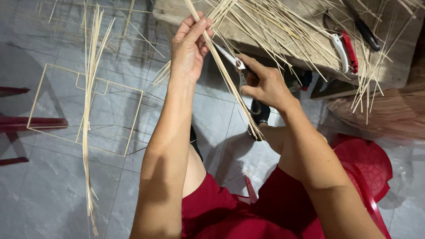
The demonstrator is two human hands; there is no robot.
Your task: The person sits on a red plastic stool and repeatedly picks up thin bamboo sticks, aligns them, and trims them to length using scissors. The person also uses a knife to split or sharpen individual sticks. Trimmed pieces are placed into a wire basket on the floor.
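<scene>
The grey tiled floor (53,194) is spreading under everything you are looking down at, and a square frame of thin pale sticks (84,108) is lying flat on it to your left, with a long loose bundle of pale bamboo strips (88,110) lying across that frame from top to bottom. The worn wooden counter (398,66) is sitting ahead of you, its near edge running above your hands, and a spread heap of thin bamboo sticks (287,31) is covering most of its top and spilling over the near edge. You are sitting on a red plastic chair (367,163), which is showing at your right side.

Near the far right corner of the counter, a pair of red-and-white handled cutters (346,52) is lying among the sticks, and a black-handled tool (365,31) is lying just beyond it.

Your left hand (189,46) is raised in front of the counter's near edge, fingers and thumb closing on a small bunch of long thin bamboo sticks (230,84); the bunch is slanting down from that hand towards your right knee, off the counter and in the air. Your right hand (265,84) is wrapping around the dark handles of a pair of metal scissors (234,59), whose pale blades are touching the held bunch just below your left hand.
</scene>
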